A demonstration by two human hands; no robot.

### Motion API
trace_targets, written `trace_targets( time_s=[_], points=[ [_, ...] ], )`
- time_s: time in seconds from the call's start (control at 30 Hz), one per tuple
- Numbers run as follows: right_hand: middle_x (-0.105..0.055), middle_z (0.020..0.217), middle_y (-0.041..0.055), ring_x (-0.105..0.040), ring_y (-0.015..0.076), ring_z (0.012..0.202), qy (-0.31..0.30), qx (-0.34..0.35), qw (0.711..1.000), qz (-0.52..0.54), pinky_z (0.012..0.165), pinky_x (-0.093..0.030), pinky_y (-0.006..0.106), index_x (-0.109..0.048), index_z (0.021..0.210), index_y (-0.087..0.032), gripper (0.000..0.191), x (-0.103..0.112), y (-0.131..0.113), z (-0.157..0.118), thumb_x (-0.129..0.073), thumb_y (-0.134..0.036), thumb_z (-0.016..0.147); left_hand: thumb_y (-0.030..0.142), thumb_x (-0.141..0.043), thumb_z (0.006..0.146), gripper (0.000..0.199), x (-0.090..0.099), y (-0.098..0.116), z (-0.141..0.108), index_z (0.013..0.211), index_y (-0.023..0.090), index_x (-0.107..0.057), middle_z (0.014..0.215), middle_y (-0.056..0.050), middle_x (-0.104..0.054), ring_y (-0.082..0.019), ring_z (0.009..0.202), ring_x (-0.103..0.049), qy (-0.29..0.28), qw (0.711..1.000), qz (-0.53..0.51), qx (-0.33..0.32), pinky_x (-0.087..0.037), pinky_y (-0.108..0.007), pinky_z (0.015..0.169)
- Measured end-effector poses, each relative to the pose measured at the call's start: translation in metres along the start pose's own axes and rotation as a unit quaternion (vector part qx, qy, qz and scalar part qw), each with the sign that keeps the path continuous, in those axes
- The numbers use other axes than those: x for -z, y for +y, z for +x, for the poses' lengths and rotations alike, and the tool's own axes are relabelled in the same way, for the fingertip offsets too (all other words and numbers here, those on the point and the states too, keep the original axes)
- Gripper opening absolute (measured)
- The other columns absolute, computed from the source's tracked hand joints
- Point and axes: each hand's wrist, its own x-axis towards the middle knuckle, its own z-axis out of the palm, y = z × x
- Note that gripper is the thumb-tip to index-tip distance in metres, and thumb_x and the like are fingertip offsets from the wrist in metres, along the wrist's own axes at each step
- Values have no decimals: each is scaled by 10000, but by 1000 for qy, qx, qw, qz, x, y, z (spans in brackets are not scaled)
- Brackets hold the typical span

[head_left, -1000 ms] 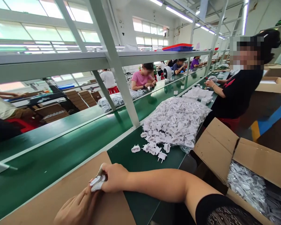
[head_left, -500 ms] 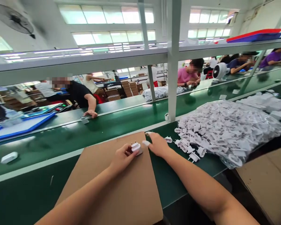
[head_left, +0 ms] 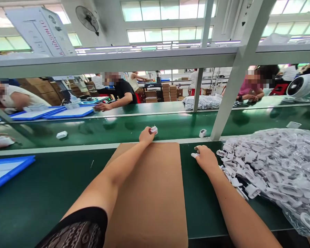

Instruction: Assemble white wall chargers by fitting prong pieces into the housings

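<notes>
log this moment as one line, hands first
left hand: holds white plug part at green belt | right hand: open, beside bagged white parts | cardboard sheet: on green worktop

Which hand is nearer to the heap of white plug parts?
Right. The right hand is just left of the heap; the left hand is farther left, at the far edge of the cardboard, holding a white plug piece.

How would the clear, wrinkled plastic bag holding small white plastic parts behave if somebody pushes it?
The clear, wrinkled plastic bag would probably deform, since its thin film lies in folds. It seems likely heavy to shift, given so many small white plastic parts. Some may spill, because several lie loose at its left end.
</notes>
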Motion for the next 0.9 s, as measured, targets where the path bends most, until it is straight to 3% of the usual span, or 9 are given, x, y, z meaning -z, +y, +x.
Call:
trace_targets(
  time_s=[0.07, 0.13, 0.23, 0.33, 0.43, 0.53, 0.67, 0.8, 0.9],
  points=[
    [-695, 1123, 114, -691, 245, 1003, 34, 30, 994, 98, 899, -520, 350, -736, 1169, -168, 279, -4, 0, 2, -667, -195, 900, 323, -760, 816, 290, -1, -4, 4, 1065, 233, -642, 1097, -75, -770, -266, 1050, -711, -9, 1000, 14, 22, -507, -350, 924],
    [-705, 1040, 97, -703, 230, 889, 59, 33, 967, 246, 881, -542, 364, -776, 1069, -168, 253, -8, 0, 5, -717, -198, 825, 317, -783, 783, 381, -3, -6, 2, 1117, 214, -633, 1151, -114, -751, -313, 1133, -686, -5, 999, 29, 44, -493, -400, 987],
    [-740, 954, 77, -718, 231, 819, 60, -4, 912, 405, 847, -571, 382, -798, 1019, -179, 266, -15, 0, 9, -723, -253, 776, 380, -801, 761, 714, -7, -6, -8, 1368, 148, -506, 1479, -225, -549, -408, 1422, -464, 66, 994, 58, 71, -359, -518, 1164],
    [-786, 966, 89, -746, 247, 873, 41, -27, 891, 451, 817, -593, 374, -777, 1136, -169, 373, -22, -2, 13, -655, -339, 827, 383, -762, 788, 826, -12, 2, -25, 1478, 138, -380, 1602, -222, -374, -391, 1497, -332, 171, 983, 66, 22, -281, -514, 1227],
    [-800, 1064, 105, -756, 239, 968, 29, -41, 880, 472, 837, -600, 353, -749, 1205, -160, 430, -27, -4, 16, -585, -301, 833, 348, -722, 813, 722, -19, 17, -43, 1445, 188, -412, 1552, -178, -422, -367, 1455, -375, 174, 981, 45, -71, -323, -504, 1202],
    [-802, 1053, 97, -743, 238, 981, 26, -56, 891, 450, 848, -589, 352, -784, 1098, -169, 404, -24, -1, 17, -569, -224, 761, 316, -697, 827, 612, -28, 35, -57, 1385, 210, -468, 1499, -157, -467, -356, 1429, -402, 114, 983, 21, -139, -337, -508, 1188],
    [-781, 988, 78, -693, 241, 884, 39, -61, 922, 381, 860, -548, 385, -802, 1096, -200, 365, -9, -1, 9, -634, -303, 788, 262, -668, 834, 484, -40, 54, -66, 1300, 227, -544, 1438, -129, -534, -338, 1373, -450, 58, 981, 7, -184, -371, -494, 1158],
    [-707, 1134, 85, -645, 246, 907, -53, 22, 987, 149, 775, -497, 337, -768, 1246, -263, 528, 3, -13, -8, -809, -309, 722, 234, -649, 849, 393, -50, 68, -65, 1240, 223, -603, 1382, -116, -596, -337, 1336, -471, 9, 981, 15, -194, -395, -478, 1126],
    [-662, 1129, 82, -636, 224, 857, -91, 33, 993, 68, 720, -471, 311, -773, 1205, -251, 459, 4, -19, -13, -756, -180, 752, 225, -646, 861, 369, -60, 79, -58, 1229, 208, -628, 1363, -114, -624, -331, 1337, -476, -40, 983, 10, -180, -380, -463, 1145]
  ],
)
